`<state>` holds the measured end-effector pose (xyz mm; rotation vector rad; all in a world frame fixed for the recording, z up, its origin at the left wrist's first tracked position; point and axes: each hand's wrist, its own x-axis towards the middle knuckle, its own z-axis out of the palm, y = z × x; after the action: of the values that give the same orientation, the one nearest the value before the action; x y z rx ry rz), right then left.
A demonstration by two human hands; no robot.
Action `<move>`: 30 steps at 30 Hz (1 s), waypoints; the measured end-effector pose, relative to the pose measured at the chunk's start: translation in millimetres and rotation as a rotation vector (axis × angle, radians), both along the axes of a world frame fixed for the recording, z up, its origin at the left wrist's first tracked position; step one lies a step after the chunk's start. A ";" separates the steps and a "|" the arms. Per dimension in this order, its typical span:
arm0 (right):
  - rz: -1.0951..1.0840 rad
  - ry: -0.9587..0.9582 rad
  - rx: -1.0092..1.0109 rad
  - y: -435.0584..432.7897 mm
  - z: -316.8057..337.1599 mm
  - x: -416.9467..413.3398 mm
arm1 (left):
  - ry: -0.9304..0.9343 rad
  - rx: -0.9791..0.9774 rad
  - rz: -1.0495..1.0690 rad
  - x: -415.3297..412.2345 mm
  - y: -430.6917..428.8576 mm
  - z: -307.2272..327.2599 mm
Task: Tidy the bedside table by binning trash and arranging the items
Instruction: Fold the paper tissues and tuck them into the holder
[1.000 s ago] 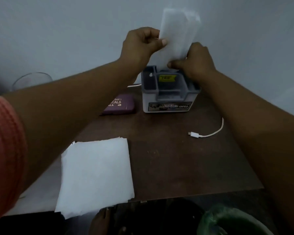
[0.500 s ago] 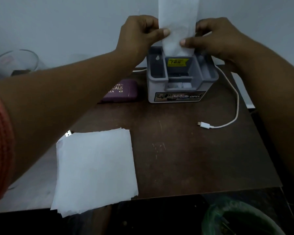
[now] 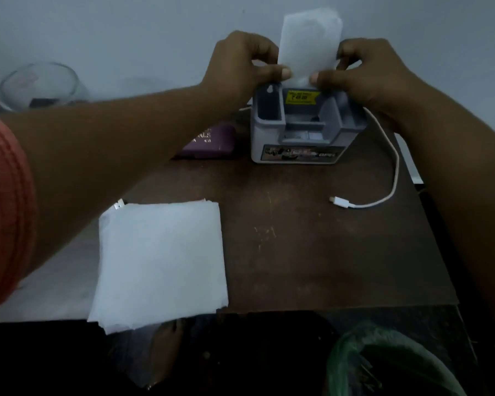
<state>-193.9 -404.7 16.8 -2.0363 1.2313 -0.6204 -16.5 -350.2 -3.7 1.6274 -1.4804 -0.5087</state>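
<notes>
Now your left hand (image 3: 240, 67) and right hand (image 3: 363, 72) both pinch the paper (image 3: 309, 44) standing up at the back of the box (image 3: 297, 132), so if you push too hard it may crumple, or the box may tip over.

My short sleeve (image 3: 6, 210) was coral-red with ribbed lines, worn on my left upper arm, left forearm (image 3: 112, 155) and right forearm (image 3: 455, 167) were bare.

Scuffed matt wooden table (image 3: 297, 252), grey plastic organizer (image 3: 295, 144), thin white paper (image 3: 160, 261)
</notes>
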 end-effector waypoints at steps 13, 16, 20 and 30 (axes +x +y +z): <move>-0.366 -0.120 -0.093 33.4 6.7 -0.5 | 0.163 0.017 0.106 17.0 67.5 20.7; -0.416 -0.230 -0.194 103.9 10.7 5.4 | 0.213 0.086 0.189 34.9 141.4 16.7; -0.145 -0.156 0.017 209.1 -3.1 39.9 | 0.174 0.283 0.319 66.4 240.8 -4.1; 0.197 0.474 0.179 288.4 -37.9 91.6 | 0.097 0.408 0.520 74.4 263.6 -36.6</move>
<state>-102.3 -116.2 -21.1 -2.1824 1.2663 0.0740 58.0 -86.6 -40.3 2.1788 -0.8596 -0.6026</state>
